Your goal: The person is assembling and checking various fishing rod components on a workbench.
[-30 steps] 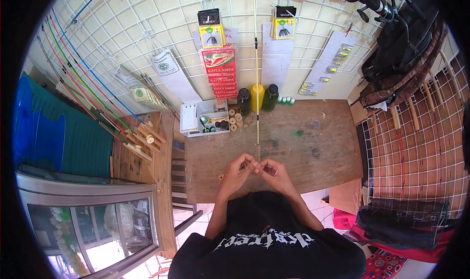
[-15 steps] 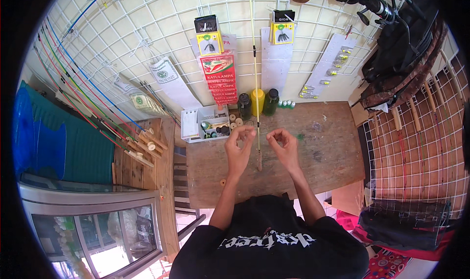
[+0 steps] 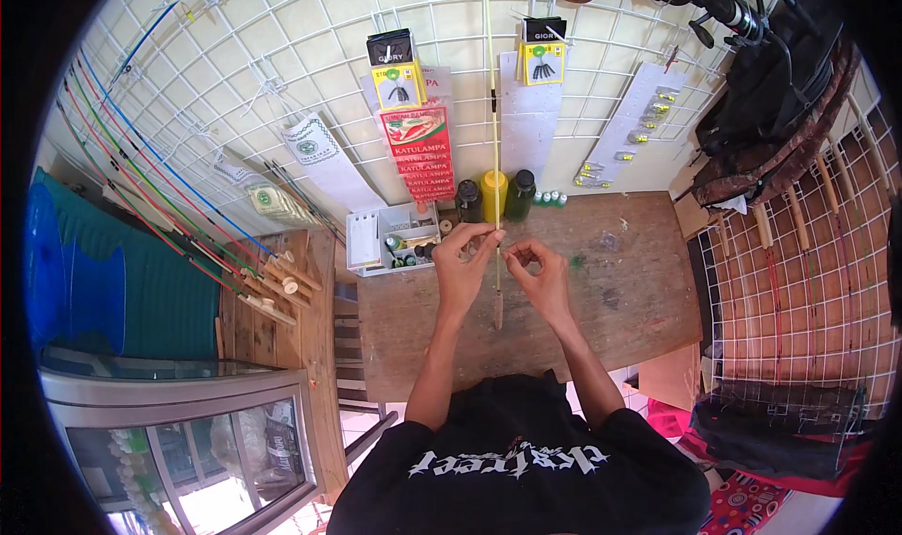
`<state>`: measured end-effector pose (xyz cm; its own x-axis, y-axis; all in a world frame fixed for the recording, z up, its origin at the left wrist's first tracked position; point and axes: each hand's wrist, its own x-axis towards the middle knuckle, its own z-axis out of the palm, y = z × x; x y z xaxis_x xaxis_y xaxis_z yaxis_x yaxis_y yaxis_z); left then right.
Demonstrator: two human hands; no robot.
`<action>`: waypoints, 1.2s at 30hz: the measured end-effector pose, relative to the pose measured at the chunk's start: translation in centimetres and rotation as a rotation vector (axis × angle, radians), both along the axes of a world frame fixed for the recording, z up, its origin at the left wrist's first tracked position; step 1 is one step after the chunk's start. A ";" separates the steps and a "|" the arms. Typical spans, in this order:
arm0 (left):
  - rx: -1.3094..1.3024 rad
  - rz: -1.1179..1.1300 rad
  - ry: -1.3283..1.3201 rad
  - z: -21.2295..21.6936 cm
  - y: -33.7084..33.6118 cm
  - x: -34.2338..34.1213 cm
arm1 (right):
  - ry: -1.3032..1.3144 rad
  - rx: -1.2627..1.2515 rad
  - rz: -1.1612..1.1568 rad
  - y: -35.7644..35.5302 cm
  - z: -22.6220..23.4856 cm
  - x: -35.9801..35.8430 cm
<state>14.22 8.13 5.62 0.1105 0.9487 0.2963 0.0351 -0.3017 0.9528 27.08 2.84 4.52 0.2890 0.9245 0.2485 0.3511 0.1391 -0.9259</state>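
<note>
A slim yellow fishing rod with dark bands stands upright in front of me, its lower tip over the wooden table. My left hand is closed at the rod, thumb and fingertips pinched against it. Just to the right of the rod, my right hand is curled with thumb and fingertips together beside the shaft. Whatever lies in that pinch is too small to make out. Behind my hands stand a dark bottle, a yellow bottle and a dark green bottle.
Under my hands is the wooden table. A white sorting box holds small parts at its back left. Several small vials stand beside the bottles. Thin rods with wooden handles lie at left; fishing reels hang upper right.
My left hand has moved up and right, its fingertips now meeting the rod. The right hand has shifted slightly left, closer to the shaft, and its pinch looks tighter.
</note>
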 end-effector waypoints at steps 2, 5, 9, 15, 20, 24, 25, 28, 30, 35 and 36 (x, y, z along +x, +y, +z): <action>0.018 0.002 0.015 0.2 -0.1 -0.2 | -0.014 -0.003 0.000 -0.1 0.2 0.0; 0.026 0.003 0.025 0.3 -0.1 -0.2 | -0.016 -0.002 0.001 -0.1 0.2 0.0; 0.006 -0.007 -0.006 0.0 0.1 -0.2 | -0.020 0.026 0.010 -0.1 0.2 0.0; 0.025 0.001 0.033 0.3 -0.2 -0.2 | 0.011 0.010 0.008 -0.1 0.4 -0.1; 0.026 -0.013 0.015 0.0 -0.1 0.0 | 0.099 0.067 -0.023 0.4 -0.5 -0.2; 0.020 -0.035 0.011 -0.3 0.0 0.0 | 0.170 0.088 -0.013 0.8 -1.2 -0.3; 0.022 -0.035 0.010 -0.3 0.0 0.0 | 0.268 0.079 0.000 0.9 -1.3 -0.4; 0.007 -0.040 0.015 -0.6 0.1 -0.1 | 0.411 0.083 0.046 0.9 -1.4 -0.5; 0.007 -0.056 -0.022 -1.0 0.3 -0.2 | 0.457 0.096 0.082 1.0 -1.2 -0.7; 0.009 -0.079 0.012 -1.3 0.4 -0.5 | 0.468 0.045 0.061 1.0 -1.1 -0.8; -0.001 -0.094 0.000 -1.4 0.4 -0.6 | 0.468 0.049 0.062 1.1 -1.2 -0.7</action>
